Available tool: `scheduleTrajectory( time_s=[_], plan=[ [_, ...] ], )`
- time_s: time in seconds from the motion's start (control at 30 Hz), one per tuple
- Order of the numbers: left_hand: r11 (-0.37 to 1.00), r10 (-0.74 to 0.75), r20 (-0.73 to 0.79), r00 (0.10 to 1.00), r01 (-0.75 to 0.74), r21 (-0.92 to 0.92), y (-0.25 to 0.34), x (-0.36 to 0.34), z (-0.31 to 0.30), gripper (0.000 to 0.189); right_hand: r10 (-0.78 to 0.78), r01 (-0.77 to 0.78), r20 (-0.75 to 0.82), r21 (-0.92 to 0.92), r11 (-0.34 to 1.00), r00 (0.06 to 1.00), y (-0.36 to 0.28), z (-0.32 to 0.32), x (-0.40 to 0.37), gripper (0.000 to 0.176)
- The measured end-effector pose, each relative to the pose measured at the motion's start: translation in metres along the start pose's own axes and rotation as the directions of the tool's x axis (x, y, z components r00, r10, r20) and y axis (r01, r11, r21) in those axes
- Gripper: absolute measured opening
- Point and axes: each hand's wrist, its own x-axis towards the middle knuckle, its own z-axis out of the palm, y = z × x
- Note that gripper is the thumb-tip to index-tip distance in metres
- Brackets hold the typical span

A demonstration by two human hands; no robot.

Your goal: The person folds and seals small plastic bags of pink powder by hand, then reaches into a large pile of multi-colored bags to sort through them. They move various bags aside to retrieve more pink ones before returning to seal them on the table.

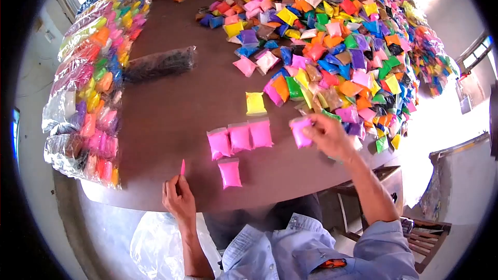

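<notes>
My right hand (328,136) grips a pink packet (301,131) between thumb and fingers, at the near edge of the big pile. At the table's front left, my left hand (179,195) pinches a thin pink piece (182,167), seen edge-on. Between the hands, three pink packets (239,137) lie side by side in a row. Just below the row is a single pink packet (230,173), and above it a yellow packet (255,103) lies flat.
A large heap of multicoloured packets (332,36) covers the back and right of the brown table (155,124). Clear bags of packets (85,98) line the left edge. A dark wrapped roll (160,65) lies beside them. A wooden chair (423,238) stands at the lower right.
</notes>
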Motion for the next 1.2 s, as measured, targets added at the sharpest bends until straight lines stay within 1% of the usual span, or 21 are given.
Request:
scheduleTrajectory(
  time_s=[0.03,0.13,0.17,0.27,0.43,0.5,0.63,0.7,0.73,0.8,0.83,0.87,0.9,0.93,0.97,1.0,1.07,1.1,1.13,1.17,1.2],
  plan=[
    [1.000,0.005,0.004,1.000,-0.005,-0.007,-0.001,0.000,0.000,0.005,-0.016,0.011,0.055,0.084,0.996,0.998,0.006,0.008,-0.011,0.036],
    [0.999,0.049,-0.012,0.999,-0.049,-0.023,-0.002,0.000,0.001,0.005,0.069,-0.076,0.049,0.158,0.984,0.996,0.022,0.023,-0.039,0.035],
    [0.999,0.025,0.003,1.000,-0.025,-0.021,-0.003,-0.001,0.001,0.005,0.071,-0.077,0.034,0.237,0.969,0.997,0.034,0.028,-0.045,0.034],
    [0.999,0.024,0.014,1.000,-0.024,-0.022,-0.007,-0.003,0.002,0.006,0.080,-0.080,0.008,0.213,0.974,0.997,0.042,0.027,-0.063,0.030],
    [0.997,0.049,-0.009,0.999,-0.050,-0.054,-0.007,-0.003,0.003,0.006,-0.031,0.059,-0.119,0.235,0.970,0.992,0.050,0.022,-0.079,0.029],
    [0.999,0.020,-0.009,1.000,-0.021,-0.049,-0.008,-0.004,0.003,0.007,-0.083,0.101,-0.129,0.141,0.985,0.988,0.053,0.019,-0.083,0.031],
    [0.998,0.034,-0.001,0.999,-0.034,-0.057,-0.007,-0.003,0.002,0.008,-0.088,0.118,-0.205,0.139,0.983,0.975,0.041,0.011,-0.094,0.031],
    [0.999,0.010,0.013,1.000,-0.009,-0.052,-0.005,-0.002,0.001,0.008,0.038,-0.001,-0.261,0.141,0.990,0.965,0.047,-0.001,-0.094,0.032],
    [0.998,0.015,0.007,1.000,-0.015,-0.062,-0.005,-0.001,0.002,0.008,0.031,0.007,-0.271,0.135,0.991,0.962,0.045,-0.008,-0.091,0.032],
    [0.999,0.032,-0.009,0.999,-0.033,-0.041,-0.009,-0.003,0.004,0.007,-0.063,0.098,-0.403,0.068,0.993,0.913,0.039,-0.024,-0.088,0.034],
    [0.998,0.065,-0.021,0.998,-0.066,-0.024,-0.011,-0.004,0.004,0.006,-0.156,0.186,-0.522,0.006,0.983,0.839,0.037,-0.025,-0.084,0.032],
    [0.997,0.070,-0.020,0.997,-0.071,-0.041,-0.012,-0.004,0.004,0.006,-0.159,0.184,-0.533,-0.006,0.983,0.831,0.031,-0.026,-0.085,0.032],
    [0.998,0.061,-0.016,0.998,-0.061,-0.019,-0.012,-0.004,0.005,0.006,-0.238,0.147,-0.580,-0.200,0.969,0.779,0.018,-0.028,-0.087,0.029],
    [0.999,0.051,-0.011,0.999,-0.051,0.005,-0.015,-0.005,0.006,0.007,-0.323,0.089,-0.607,-0.383,0.920,0.727,0.011,-0.031,-0.090,0.026],
    [0.999,0.048,-0.014,0.999,-0.048,0.000,-0.019,-0.006,0.008,0.008,-0.375,0.060,-0.606,-0.474,0.878,0.702,0.019,-0.036,-0.090,0.024],
    [0.999,0.053,-0.009,0.999,-0.053,-0.013,-0.021,-0.007,0.008,0.008,-0.375,0.050,-0.613,-0.479,0.876,0.695,0.028,-0.040,-0.089,0.024],
    [1.000,0.012,-0.010,1.000,-0.012,-0.016,-0.022,-0.008,0.008,0.009,-0.616,0.136,-0.559,-0.670,0.730,0.554,0.045,-0.047,-0.088,0.025],
    [1.000,0.021,-0.003,1.000,-0.021,-0.010,-0.025,-0.007,0.009,0.010,-0.475,0.180,-0.679,-0.460,0.870,0.560,0.048,-0.043,-0.086,0.019],
    [1.000,0.025,0.004,1.000,-0.025,-0.015,-0.028,-0.008,0.011,0.010,-0.471,0.171,-0.683,-0.461,0.871,0.558,0.049,-0.045,-0.087,0.019],
    [1.000,0.010,0.007,1.000,-0.010,-0.016,-0.031,-0.009,0.012,0.010,-0.094,0.223,-0.782,0.058,0.973,0.616,0.050,-0.048,-0.089,0.019],
    [1.000,-0.005,0.012,1.000,0.005,-0.014,-0.030,-0.008,0.011,0.010,0.278,0.230,-0.675,0.561,0.795,0.683,0.050,-0.050,-0.092,0.019]
  ],
)
